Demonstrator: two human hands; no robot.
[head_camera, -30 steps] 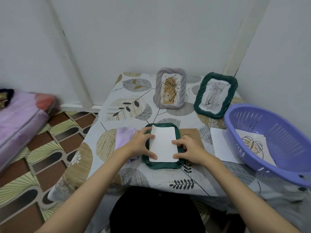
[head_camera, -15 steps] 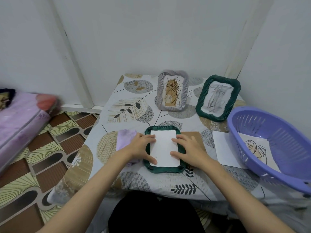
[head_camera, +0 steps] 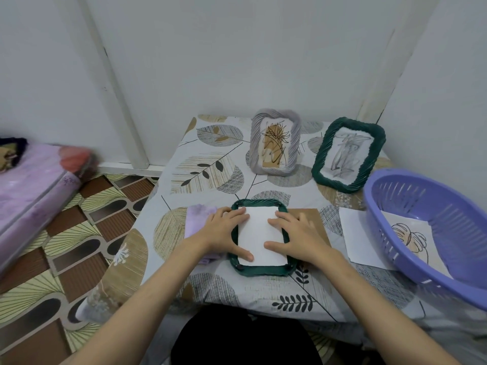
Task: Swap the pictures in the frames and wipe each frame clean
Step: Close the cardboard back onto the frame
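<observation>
On the leaf-print tablecloth (head_camera: 210, 164) I count three rope frames: two upright behind, one dark green frame (head_camera: 259, 271) lying face-down. My left hand (head_camera: 224, 231) and right hand (head_camera: 297, 235) press its white paper (head_camera: 259, 233) flat-fingered.

Your left hand (head_camera: 224, 230) and right hand (head_camera: 295, 233) have slid slightly inward on the white paper (head_camera: 261, 237), fingers flattened over it inside the green frame (head_camera: 259, 271), thumbs nearer its lower edge.

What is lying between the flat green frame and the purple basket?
In the head view, a brown card beside the flat green frame, then a white sheet running under the purple basket.
</observation>
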